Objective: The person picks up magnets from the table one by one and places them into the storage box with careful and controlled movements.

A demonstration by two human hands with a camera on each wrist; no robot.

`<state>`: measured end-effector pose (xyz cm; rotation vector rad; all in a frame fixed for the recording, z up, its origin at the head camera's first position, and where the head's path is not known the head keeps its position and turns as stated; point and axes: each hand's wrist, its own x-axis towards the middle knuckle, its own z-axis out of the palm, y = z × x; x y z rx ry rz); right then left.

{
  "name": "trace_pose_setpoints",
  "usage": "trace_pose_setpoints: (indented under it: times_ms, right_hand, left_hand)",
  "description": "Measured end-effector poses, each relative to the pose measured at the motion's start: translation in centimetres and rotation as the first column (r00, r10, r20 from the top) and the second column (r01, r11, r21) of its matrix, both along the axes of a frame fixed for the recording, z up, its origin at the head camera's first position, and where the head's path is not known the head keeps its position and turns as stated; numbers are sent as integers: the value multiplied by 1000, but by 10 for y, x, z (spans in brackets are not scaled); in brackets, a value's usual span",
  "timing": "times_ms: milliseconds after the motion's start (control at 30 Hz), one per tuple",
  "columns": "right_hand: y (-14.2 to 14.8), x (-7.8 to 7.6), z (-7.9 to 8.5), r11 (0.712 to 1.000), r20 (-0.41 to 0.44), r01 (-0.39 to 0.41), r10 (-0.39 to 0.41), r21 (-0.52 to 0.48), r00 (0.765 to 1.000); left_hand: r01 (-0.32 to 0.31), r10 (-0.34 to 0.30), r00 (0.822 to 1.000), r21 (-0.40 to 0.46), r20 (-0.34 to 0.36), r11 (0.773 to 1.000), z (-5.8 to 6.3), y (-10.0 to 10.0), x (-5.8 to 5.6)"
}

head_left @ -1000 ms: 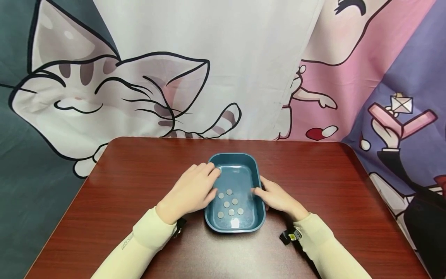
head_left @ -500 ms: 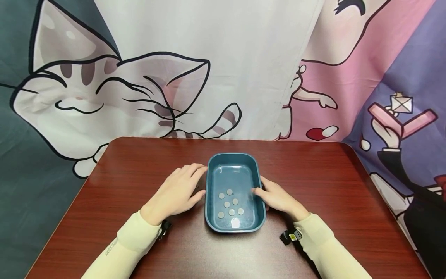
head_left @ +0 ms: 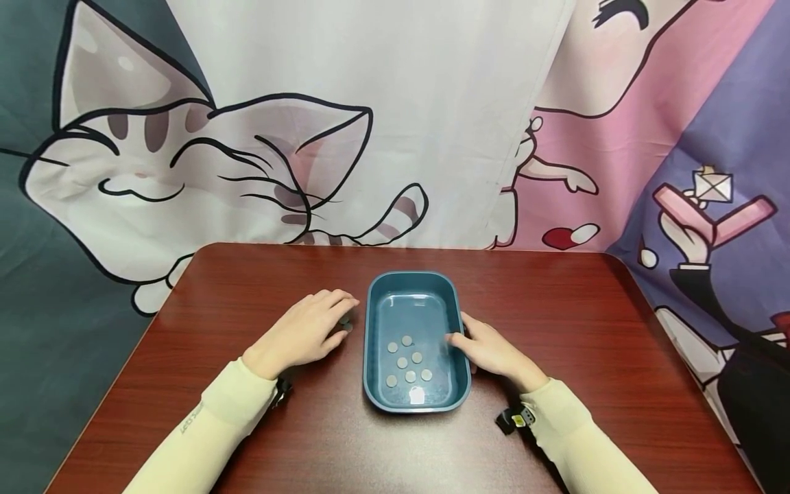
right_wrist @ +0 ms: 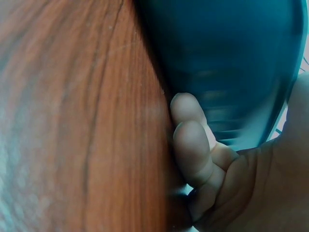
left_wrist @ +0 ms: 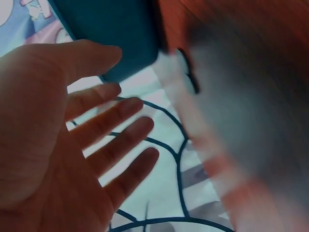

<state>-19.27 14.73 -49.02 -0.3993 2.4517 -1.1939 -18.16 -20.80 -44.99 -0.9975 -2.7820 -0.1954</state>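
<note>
A blue rectangular tray stands on the table with several silver coins lying flat in its near half. To its left, apart from it, my left hand hovers low over the table, fingers extended and thumb spread away. Between that thumb and the fingers, small greyish coins show on the table, partly covered. The left wrist view has the left hand with nothing in its grasp. My right hand grips the tray's right wall, thumb over the rim inside and curled fingers against the outside.
The reddish-brown wooden table surrounds the tray on every side. Behind its far edge hangs a cartoon-printed cloth. Each wrist carries a small black camera, the right camera showing most plainly.
My left hand has moved left and down, from over the tray's left rim to the table beside it, and coins now show by its fingers. The right hand and tray stay put.
</note>
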Motion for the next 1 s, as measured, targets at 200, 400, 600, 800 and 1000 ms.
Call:
trace_pose_setpoints:
  times_ms: [200,400,600,800,1000]
  right_hand:
    - [0,0,-1,1000,-6,-6,6,7,1000]
    - [0,0,-1,1000,-9,-17,17,-1,1000]
    - [0,0,0,1000,-16,-12,12,7,1000]
    - [-1,0,0,1000,-27,-16,16,10,999]
    - [-1,0,0,1000,-34,-13,13,6,999]
  left_hand:
    - [72,-71,996,-16,58,997,-11,-9,-14]
    - [129,-128,990,-16,66,991,-20,-14,-24]
    - [113,-112,993,-25,48,993,-22,-14,-30]
    - [85,-83,994,-23,75,996,-23,-16,-30]
    - [64,-61,994,-30,92,998,-23,-20,-30]
